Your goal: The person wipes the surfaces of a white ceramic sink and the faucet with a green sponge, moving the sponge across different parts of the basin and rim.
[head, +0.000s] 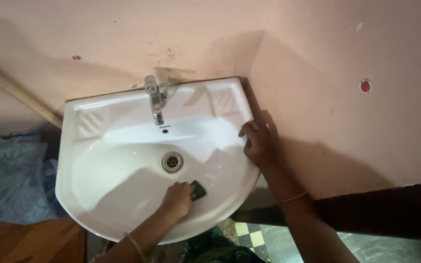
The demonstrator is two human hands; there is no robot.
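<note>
Currently, a white wall-mounted washbasin (98, 195) is being scrubbed with a green scouring pad (199, 189). The pad is gripped in the left hand (177, 199), whose fingers are curled shut around it, and it is pressed against the inner wall of the bowl, below and to the right of the round metal drain (172, 161). The right hand (258, 141) holds nothing; it is laid flat with fingers spread on the right rim of the basin, close to the pink wall (347, 122). The two hands are kept well apart, one in the bowl and one on the rim.

For good results, the pad is best kept flat to the glazed surface so that its whole face makes contact, and pressure is best applied through the palm rather than the fingertips. Overlapping strokes are recommended, worked from the rim down toward the drain, so that loosened dirt is carried to the outlet. The bracing hand is judged useful: the basin is steadied and the body is balanced while force is applied. The area around the chrome tap (155, 97) and the ribbed soap ledges (89, 122) appears untouched at present; whether residue lies there cannot be told in this dim light. A slip of the wet pad toward the drain is the likeliest fault.
</note>
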